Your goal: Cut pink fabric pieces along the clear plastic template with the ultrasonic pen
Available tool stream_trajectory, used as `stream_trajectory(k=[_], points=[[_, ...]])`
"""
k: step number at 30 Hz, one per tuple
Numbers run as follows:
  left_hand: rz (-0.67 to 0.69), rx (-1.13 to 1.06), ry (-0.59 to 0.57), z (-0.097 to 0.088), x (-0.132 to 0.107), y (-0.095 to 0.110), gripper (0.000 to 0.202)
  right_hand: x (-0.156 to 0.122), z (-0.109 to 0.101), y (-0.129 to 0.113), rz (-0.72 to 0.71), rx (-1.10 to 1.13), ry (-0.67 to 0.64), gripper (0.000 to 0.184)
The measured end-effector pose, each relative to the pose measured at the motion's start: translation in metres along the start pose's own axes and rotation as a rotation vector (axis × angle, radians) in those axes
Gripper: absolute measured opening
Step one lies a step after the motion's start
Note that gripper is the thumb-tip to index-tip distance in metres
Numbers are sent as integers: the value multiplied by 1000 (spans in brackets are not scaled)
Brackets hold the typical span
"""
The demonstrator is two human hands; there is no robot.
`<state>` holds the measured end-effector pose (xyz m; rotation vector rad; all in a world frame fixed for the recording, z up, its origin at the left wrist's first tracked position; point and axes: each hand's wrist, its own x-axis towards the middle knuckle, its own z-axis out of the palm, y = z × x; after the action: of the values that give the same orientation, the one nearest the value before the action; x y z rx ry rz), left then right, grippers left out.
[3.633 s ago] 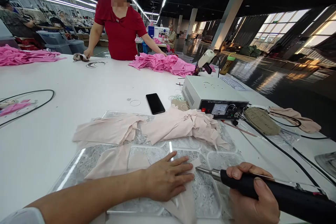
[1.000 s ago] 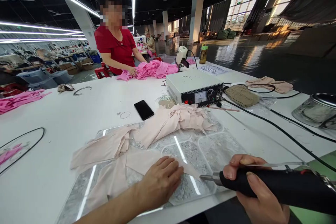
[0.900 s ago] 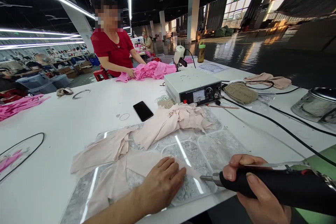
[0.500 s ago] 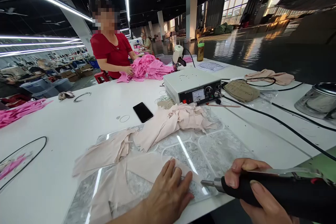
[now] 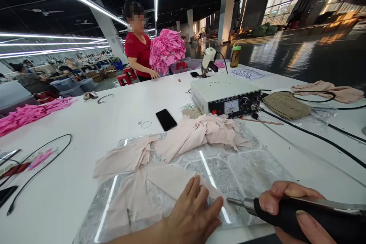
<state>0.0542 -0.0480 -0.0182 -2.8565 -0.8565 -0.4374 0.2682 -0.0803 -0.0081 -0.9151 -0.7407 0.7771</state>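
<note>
Right hand (image 5: pixel 291 189): wrapped around black tool (image 5: pixel 343 221); metal tip at pale strip's (image 5: pixel 167 179) end, contact unclear.
Left hand (image 5: pixel 197 209): fingers part spread, pressing pale strip.
Pale strip: thin matte cloth, tapered, end by board's (image 5: pixel 248 167) near edge.
Board: glossy, marbled.
Cloth stack (image 5: pixel 197 135): limp, ragged, along board's far edge.
Pink heap (image 5: pixel 167 49): crumpled, just lifted off worktop's (image 5: pixel 114 116) far edge by co-worker (image 5: pixel 137 51); probably doesn't affect strip work.

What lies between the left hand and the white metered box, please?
From the left hand to the white box, the head view shows a beige strip, marbled board, then piled beige fabric.
</note>
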Motion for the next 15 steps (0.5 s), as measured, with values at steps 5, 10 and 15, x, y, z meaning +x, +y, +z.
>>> stream_trajectory(k=[5,10,15], points=[[-3,37,51,3,-1,1,50,12,4,5,-48,-14,-127,14],[-13,50,33,6,-2,2,48,15,5,10,-37,2,-176,13],[-15,61,17,7,-3,3,53,16,9,10,-26,7,-115,17]])
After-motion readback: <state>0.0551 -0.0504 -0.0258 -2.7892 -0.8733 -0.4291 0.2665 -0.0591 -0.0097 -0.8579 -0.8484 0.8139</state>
